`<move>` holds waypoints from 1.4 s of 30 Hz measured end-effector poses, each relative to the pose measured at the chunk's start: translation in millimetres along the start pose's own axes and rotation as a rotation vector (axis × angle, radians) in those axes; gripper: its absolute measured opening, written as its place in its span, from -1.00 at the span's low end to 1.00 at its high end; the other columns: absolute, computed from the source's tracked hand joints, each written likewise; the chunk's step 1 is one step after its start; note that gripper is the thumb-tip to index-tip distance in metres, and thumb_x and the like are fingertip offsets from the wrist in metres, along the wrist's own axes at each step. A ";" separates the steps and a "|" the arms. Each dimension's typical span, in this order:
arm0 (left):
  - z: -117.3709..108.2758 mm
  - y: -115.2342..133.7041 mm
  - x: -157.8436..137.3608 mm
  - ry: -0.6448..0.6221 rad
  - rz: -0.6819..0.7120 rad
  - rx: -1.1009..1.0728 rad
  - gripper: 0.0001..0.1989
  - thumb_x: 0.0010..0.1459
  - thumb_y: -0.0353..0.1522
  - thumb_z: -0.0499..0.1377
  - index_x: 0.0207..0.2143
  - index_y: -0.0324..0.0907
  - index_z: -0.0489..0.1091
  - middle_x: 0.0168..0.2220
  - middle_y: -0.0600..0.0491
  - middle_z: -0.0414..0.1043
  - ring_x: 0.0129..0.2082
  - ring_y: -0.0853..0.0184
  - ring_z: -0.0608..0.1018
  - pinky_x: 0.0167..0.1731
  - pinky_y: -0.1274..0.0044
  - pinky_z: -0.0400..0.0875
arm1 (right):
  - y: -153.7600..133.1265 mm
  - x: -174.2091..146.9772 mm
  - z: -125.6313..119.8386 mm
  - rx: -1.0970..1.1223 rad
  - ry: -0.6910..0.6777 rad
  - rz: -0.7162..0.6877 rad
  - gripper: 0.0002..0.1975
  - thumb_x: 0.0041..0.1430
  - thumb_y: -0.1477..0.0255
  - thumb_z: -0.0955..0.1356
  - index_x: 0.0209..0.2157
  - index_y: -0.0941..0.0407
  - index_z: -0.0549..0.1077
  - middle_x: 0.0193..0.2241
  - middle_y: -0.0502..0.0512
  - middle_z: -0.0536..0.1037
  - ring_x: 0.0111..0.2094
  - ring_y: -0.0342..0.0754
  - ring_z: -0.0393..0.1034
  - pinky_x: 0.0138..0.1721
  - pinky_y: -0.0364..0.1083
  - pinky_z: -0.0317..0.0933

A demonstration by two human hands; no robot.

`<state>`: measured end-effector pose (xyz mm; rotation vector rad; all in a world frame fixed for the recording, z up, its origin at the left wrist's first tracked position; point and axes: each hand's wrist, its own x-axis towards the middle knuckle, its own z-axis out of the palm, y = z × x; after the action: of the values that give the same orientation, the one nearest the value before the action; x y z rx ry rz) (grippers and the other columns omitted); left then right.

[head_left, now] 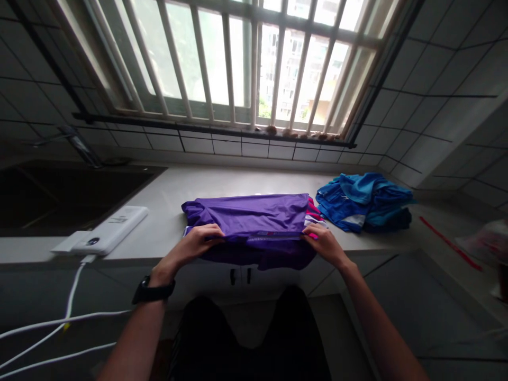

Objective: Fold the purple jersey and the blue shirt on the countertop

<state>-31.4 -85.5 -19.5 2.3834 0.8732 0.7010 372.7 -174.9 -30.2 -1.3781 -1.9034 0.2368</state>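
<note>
A purple shirt (257,211) of thin, shiny cloth lies on the counter, its near part hanging over the front edge. My left hand (202,238), with a black watch on the wrist, pinches the cloth at the near left. At the near right my right hand (323,243) grips the same shirt. Between the hands runs a band with small pale lettering and a red mark. Pink and white striped cloth (313,212) shows at the shirt's right end; whether it is part of the shirt I cannot tell.
A pile of blue clothes (365,201) sits to the right on the white counter (226,180). On the left are a white power bank (115,230) with a cable, a dark sink (79,196) and a faucet (81,148). Behind stands a barred window (238,63).
</note>
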 end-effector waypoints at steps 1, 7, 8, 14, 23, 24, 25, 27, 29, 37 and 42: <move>1.3 1.4 -1.4 0.097 -0.020 0.015 -0.73 0.26 -0.18 0.14 -0.30 -0.15 0.54 -0.28 -0.03 0.59 -0.26 0.24 0.61 -0.18 0.46 0.52 | -4.5 -0.1 -0.2 -0.009 0.095 0.023 -0.73 0.36 0.19 0.36 -0.35 0.04 0.56 -0.34 0.10 0.60 -0.29 0.02 0.51 -0.19 -0.03 0.38; 1.3 10.9 -9.5 0.197 -0.165 0.101 -0.77 0.14 -0.33 0.10 -0.22 -0.14 0.52 -0.23 -0.02 0.60 -0.21 0.20 0.62 -0.09 0.43 0.54 | -29.8 -42.9 -6.5 -0.087 0.161 0.390 -0.56 0.40 0.10 0.23 -0.42 0.03 0.56 -0.44 0.14 0.62 -0.39 0.05 0.53 -0.27 -0.04 0.35; 2.8 11.1 -11.5 0.143 -0.153 0.116 -0.75 0.10 -0.35 0.11 -0.20 -0.13 0.53 -0.19 -0.03 0.61 -0.16 0.18 0.62 -0.04 0.41 0.53 | -28.6 -55.5 -4.6 -0.109 0.098 0.505 -0.53 0.40 0.11 0.22 -0.45 0.02 0.55 -0.47 0.14 0.63 -0.40 0.07 0.54 -0.30 -0.03 0.35; 25.8 10.2 -15.7 -0.038 0.084 0.185 -0.51 0.08 -0.29 0.32 0.11 -0.02 0.52 0.13 -0.08 0.52 0.12 0.10 0.54 0.19 0.30 0.43 | -14.3 -93.8 30.8 0.066 0.069 0.654 -0.59 0.19 -0.02 0.35 -0.39 0.04 0.55 -0.40 0.19 0.69 -0.35 0.17 0.61 -0.29 0.02 0.41; 23.7 23.9 -22.6 0.360 -0.017 0.070 -0.78 0.33 -0.28 0.10 -0.26 -0.14 0.53 -0.29 -0.01 0.53 -0.28 0.28 0.57 -0.20 0.49 0.49 | -0.7 -71.7 -1.7 -0.063 0.417 0.682 -0.73 0.06 0.10 0.34 -0.47 0.01 0.39 -0.52 0.11 0.60 -0.45 0.07 0.51 -0.36 -0.05 0.30; 17.6 26.5 -25.7 0.336 -0.011 0.055 -0.79 0.32 -0.27 0.12 -0.28 -0.14 0.52 -0.31 -0.01 0.52 -0.29 0.28 0.56 -0.22 0.49 0.48 | 3.4 -71.3 -12.7 -0.136 0.343 0.682 -0.75 0.04 0.14 0.35 -0.51 0.01 0.38 -0.55 0.08 0.57 -0.46 0.06 0.49 -0.37 -0.06 0.28; 11.5 28.8 -28.6 0.269 0.006 0.038 -0.79 0.30 -0.25 0.14 -0.30 -0.14 0.51 -0.32 -0.01 0.53 -0.30 0.28 0.56 -0.22 0.49 0.48 | 6.6 -70.7 -23.0 -0.188 0.240 0.674 -0.76 0.03 0.16 0.37 -0.53 0.01 0.39 -0.57 0.07 0.55 -0.48 0.05 0.48 -0.40 -0.06 0.25; 1.1 31.5 -32.8 0.085 0.044 -0.001 -0.77 0.29 -0.21 0.16 -0.30 -0.14 0.53 -0.31 -0.01 0.56 -0.29 0.26 0.58 -0.21 0.48 0.50 | 9.0 -66.8 -38.4 -0.246 0.093 0.659 -0.79 0.05 0.18 0.38 -0.47 0.02 0.48 -0.56 0.06 0.55 -0.48 0.04 0.47 -0.42 -0.07 0.21; -3.7 30.6 -33.5 0.008 0.030 -0.010 -0.71 0.31 -0.15 0.14 -0.27 -0.12 0.57 -0.28 -0.03 0.60 -0.24 0.23 0.60 -0.15 0.44 0.51 | 5.3 -57.3 -43.5 -0.292 0.137 0.637 -0.77 0.15 0.23 0.33 -0.29 0.04 0.56 -0.44 0.09 0.60 -0.42 0.05 0.50 -0.37 -0.06 0.25; 23.0 6.7 -18.3 0.006 0.018 0.190 -0.57 0.23 -0.03 0.26 0.03 -0.03 0.60 0.10 -0.10 0.58 0.10 0.09 0.59 0.15 0.29 0.46 | -22.3 -0.5 -2.6 -0.287 -0.106 0.271 -0.84 0.28 0.30 0.36 -0.23 0.04 0.57 -0.17 0.14 0.61 -0.16 0.06 0.53 -0.13 -0.05 0.35; 29.5 1.1 -23.6 0.032 -0.001 0.203 -0.58 0.31 -0.01 0.18 0.02 -0.03 0.61 0.10 -0.09 0.59 0.10 0.11 0.60 0.15 0.30 0.47 | -15.8 -15.9 -16.2 -0.318 0.241 0.293 -0.82 0.26 0.35 0.29 -0.44 0.02 0.42 -0.42 0.09 0.54 -0.34 0.04 0.45 -0.23 -0.04 0.30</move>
<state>-28.5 -110.7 -47.5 2.5553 1.0018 0.6800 373.9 -199.6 -17.7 -1.8112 -1.5827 -0.0943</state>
